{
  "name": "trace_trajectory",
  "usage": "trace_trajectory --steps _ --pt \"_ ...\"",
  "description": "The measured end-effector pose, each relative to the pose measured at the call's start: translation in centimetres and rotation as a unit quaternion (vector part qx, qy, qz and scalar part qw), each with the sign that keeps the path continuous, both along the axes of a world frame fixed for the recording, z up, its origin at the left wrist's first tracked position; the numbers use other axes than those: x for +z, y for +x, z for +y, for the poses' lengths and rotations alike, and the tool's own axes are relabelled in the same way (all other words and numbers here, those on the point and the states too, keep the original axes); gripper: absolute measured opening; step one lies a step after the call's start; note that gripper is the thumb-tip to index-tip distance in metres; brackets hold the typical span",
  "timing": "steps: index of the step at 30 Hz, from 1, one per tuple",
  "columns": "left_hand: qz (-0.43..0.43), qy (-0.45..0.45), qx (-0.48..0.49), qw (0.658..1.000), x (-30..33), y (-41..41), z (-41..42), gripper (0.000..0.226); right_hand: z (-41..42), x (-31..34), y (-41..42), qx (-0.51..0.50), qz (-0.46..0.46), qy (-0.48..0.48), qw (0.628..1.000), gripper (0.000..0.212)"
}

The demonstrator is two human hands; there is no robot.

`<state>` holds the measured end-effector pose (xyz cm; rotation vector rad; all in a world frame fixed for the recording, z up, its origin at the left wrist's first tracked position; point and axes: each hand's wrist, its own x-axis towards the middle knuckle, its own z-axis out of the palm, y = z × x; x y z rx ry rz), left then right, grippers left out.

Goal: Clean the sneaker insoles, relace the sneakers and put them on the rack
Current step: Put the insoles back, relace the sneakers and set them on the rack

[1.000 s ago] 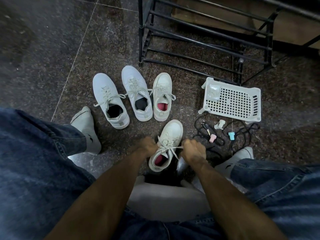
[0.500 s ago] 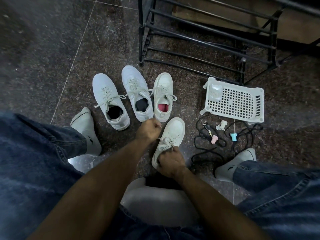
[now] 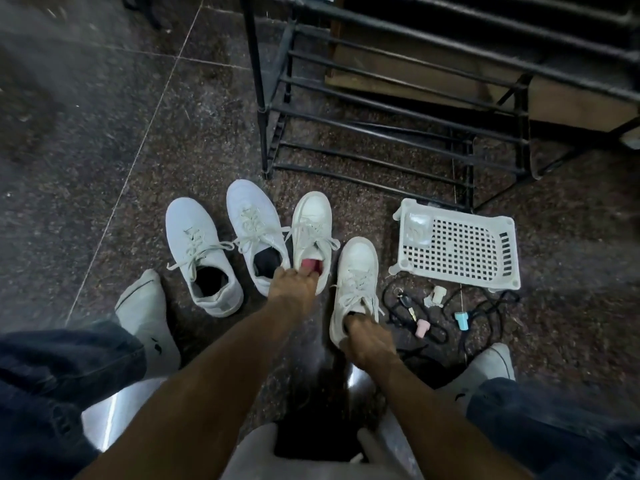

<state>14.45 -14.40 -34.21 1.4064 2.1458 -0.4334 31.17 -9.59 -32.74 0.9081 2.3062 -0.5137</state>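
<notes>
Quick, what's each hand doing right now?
Left hand: grips the heel of the sneaker with the pink insole.
Right hand: grips the heel of the nearest sneaker, fingers inside its opening.

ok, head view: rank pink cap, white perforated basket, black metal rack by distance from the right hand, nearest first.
From the right hand:
1. Small pink cap, on the floor just to its right.
2. White perforated plastic basket, farther ahead and right.
3. Black metal shoe rack, beyond the basket.

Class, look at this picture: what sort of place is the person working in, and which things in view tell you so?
Probably a home entryway or shoe-storage corner, indoors. The clues: a black metal shoe rack standing on a speckled stone floor, and four white sneakers lined up before it.
</notes>
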Motion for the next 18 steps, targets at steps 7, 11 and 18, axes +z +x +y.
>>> trace_trajectory --steps 7,11,18 --pt "0.033 -0.01 -0.046 0.998 -0.2 2.7 -2.1 0.042 0.3 0.9 -0.3 0.022 0.021 0.03 0.999 0.031" --pt "0.004 0.028 -0.014 0.999 2.2 2.9 -2.4 0.041 1.2 3.4 -0.5 0.018 0.057 0.042 0.997 0.032" --pt "0.007 0.105 0.023 0.994 10.1 0.9 0.1 0.042 5.6 10.9 -2.2 -0.029 0.109 0.019 0.993 0.041"
